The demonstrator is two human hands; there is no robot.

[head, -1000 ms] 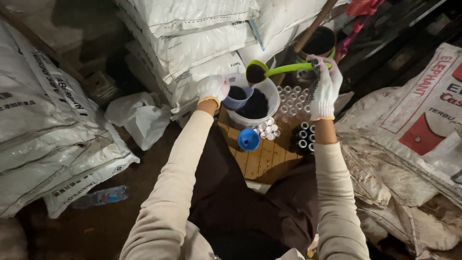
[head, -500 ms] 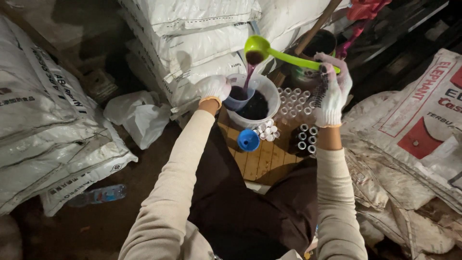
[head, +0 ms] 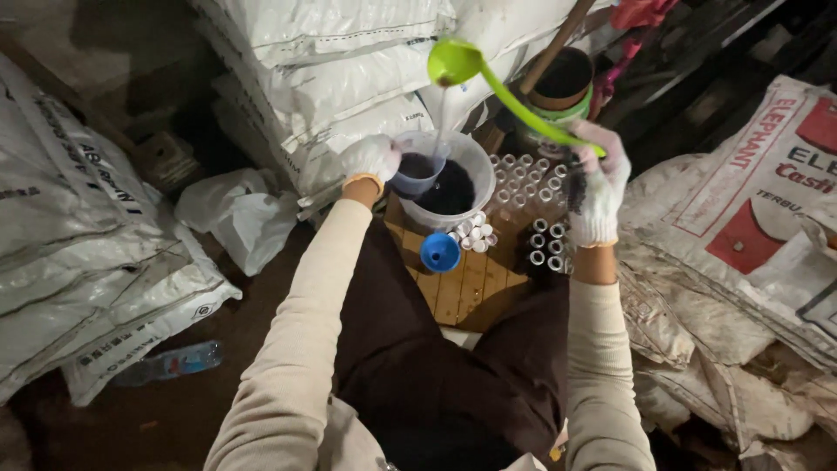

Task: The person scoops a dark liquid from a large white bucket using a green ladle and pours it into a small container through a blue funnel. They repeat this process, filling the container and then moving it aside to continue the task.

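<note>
Stacked white sacks (head: pixel 331 61) fill the space ahead of me, with more sacks (head: pixel 78 244) piled at my left and printed ones (head: pixel 750 201) spread at my right. My dark lap takes up the middle, and beyond my knees sits a small wooden worktop (head: pixel 466 296) made of slats.

On that worktop stands a white bucket (head: pixel 475 161) with dark liquid in it. Behind it is a dark round container (head: pixel 558 83) with a wooden stick leaning out of it.

My right hand (head: pixel 597 187), gloved in white, has its grip clamped on the handle of a green ladle (head: pixel 488 74), raised high and tipped so a thin stream falls from its bowl. My left hand (head: pixel 370 157), also gloved, has its grip closed on the rim of a small blue-grey cup (head: pixel 417 179), held over the bucket, just under that stream.

A crumpled white bag (head: pixel 235 218) lies on the floor at my left, and a clear plastic bottle (head: pixel 170 362) lies nearer to me.

A blue funnel (head: pixel 440 253) rests on the worktop just beside the bucket. Rows of small open vials (head: pixel 532 187) stand upright to the right of the bucket, close to my right hand, and a cluster of little white caps (head: pixel 475 234) sits between the funnel and the bucket.
</note>
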